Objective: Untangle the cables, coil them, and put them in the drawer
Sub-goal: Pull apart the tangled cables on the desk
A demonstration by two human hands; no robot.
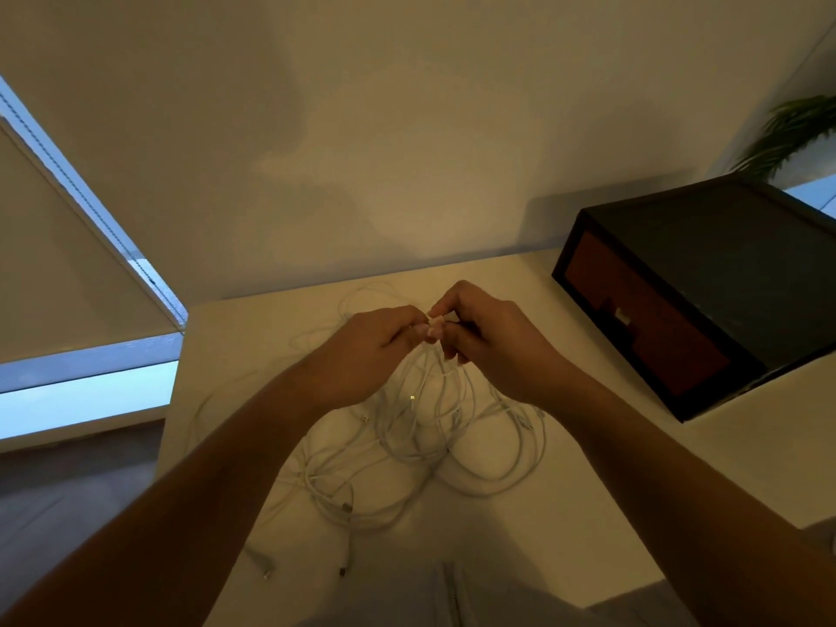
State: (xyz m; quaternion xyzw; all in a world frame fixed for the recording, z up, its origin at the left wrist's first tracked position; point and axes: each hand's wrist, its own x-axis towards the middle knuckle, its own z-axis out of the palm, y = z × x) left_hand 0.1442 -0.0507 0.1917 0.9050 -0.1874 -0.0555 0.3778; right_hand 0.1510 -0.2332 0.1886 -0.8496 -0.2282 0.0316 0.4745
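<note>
While a tangle of thin white cables (420,445) is lying on the pale counter (565,513) to the left of a black box-shaped cabinet (724,246), a person's left hand (375,350) is gripping raised strands of it and the right hand (488,341) is pinching a small white plug (436,321), fingertips meeting just above the heap. The cabinet's reddish-brown drawer (642,328) is sitting flush in its frame, well apart from the cables.
</note>
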